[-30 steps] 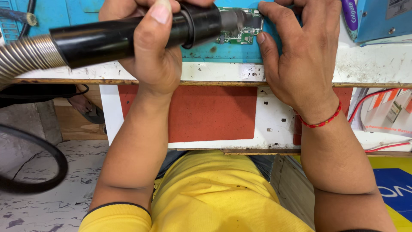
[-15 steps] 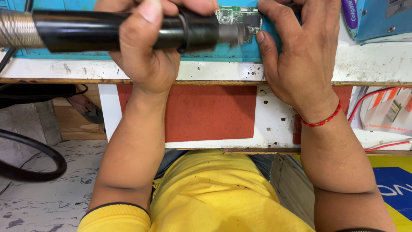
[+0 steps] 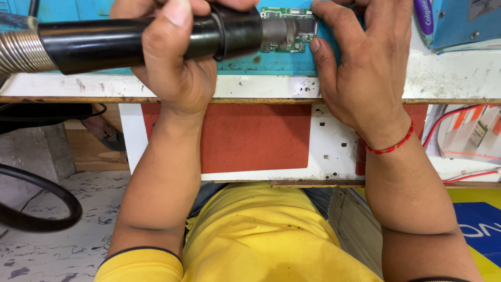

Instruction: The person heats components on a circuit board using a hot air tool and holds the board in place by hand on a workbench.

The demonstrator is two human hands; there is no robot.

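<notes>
My left hand (image 3: 175, 57) is wrapped around the black handle of a hot air tool (image 3: 115, 44) with a ribbed metal hose at the left. Its metal nozzle (image 3: 282, 31) lies over a small green circuit board (image 3: 289, 21) on a blue mat (image 3: 282, 62). My right hand (image 3: 360, 68) rests on the mat, its fingers touching the right edge of the board. A red thread is tied around that wrist.
The white bench edge (image 3: 459, 78) runs across the view, with a red-and-white shelf (image 3: 250, 136) below it. A blue box (image 3: 459, 21) stands at the top right. Red wires (image 3: 449, 120) hang at the right. A black cable (image 3: 42, 209) loops on the floor at the left.
The hot air tool has shifted slightly, its nozzle staying over the circuit board. From one second ago, the tool levelled out from a tilt. My right hand stays on the board.
</notes>
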